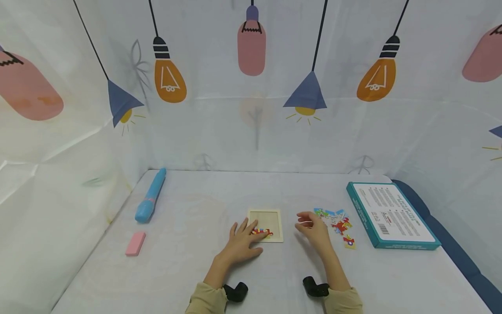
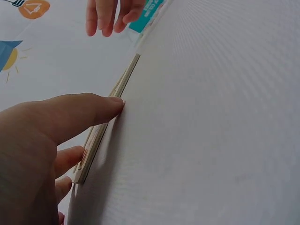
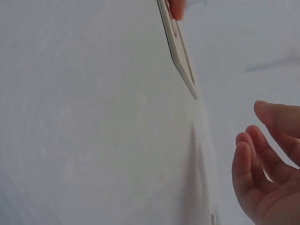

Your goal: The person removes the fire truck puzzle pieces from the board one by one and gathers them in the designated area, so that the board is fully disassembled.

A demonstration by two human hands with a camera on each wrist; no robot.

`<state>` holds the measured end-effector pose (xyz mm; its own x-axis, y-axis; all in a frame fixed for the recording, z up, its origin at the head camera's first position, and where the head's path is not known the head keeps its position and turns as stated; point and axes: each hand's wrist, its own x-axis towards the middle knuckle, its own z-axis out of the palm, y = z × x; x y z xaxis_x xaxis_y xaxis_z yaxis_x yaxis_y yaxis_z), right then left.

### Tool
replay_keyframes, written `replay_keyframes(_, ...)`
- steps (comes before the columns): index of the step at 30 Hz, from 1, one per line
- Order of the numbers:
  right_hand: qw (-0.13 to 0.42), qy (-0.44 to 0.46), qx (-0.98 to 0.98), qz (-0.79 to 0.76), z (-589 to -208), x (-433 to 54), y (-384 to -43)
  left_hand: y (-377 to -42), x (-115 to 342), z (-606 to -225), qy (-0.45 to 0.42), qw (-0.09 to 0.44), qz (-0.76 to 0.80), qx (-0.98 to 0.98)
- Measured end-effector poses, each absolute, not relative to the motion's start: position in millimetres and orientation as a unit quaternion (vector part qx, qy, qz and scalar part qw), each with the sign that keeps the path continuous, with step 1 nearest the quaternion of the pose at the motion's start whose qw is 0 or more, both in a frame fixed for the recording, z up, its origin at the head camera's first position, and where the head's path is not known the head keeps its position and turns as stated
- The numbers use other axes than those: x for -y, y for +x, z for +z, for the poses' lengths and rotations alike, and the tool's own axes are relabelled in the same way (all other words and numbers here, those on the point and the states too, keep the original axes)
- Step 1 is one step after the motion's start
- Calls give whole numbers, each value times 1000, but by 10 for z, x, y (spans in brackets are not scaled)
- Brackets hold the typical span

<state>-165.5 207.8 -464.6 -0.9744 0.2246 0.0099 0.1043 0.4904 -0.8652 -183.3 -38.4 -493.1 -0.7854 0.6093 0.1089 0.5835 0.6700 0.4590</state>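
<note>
A small wooden puzzle tray (image 1: 280, 227) with a pale raised rim lies flat on the table. Along its near edge sit colourful puzzle pieces (image 1: 259, 231), partly covered by my fingers. My left hand (image 1: 240, 247) spreads over the tray's left side, fingers resting on the pieces; in the left wrist view the thumb (image 2: 101, 107) touches the tray's edge. Held above the table, my right hand (image 1: 316, 232) is between the tray and several loose puzzle pieces (image 1: 342, 225). Its fingers (image 3: 243, 161) are loosely bent, with nothing seen between them.
A teal-edged box (image 1: 396, 213) lies at the right, beyond the loose pieces. On the left are a blue, microphone-shaped object (image 1: 150, 198) and a pink block (image 1: 135, 244). A patterned curtain (image 1: 219, 131) hangs behind the white table (image 1: 188, 261).
</note>
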Motion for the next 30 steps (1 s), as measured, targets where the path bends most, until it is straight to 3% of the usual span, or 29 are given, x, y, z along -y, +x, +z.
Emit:
replay_keyframes(4,69,-80,858,502,-4681,-1914,-1712,-1856,388,-4944,319,21,253,-913)
replay_keyframes(19,23,51,930,362,-4718,-1405,-1751,-1897,409,-4970,270,-122,270,-916)
replay_keyframes(30,15,64,944,322,-4730,-1332,-1765,-1897,416,-4949,242,-95,263,-929)
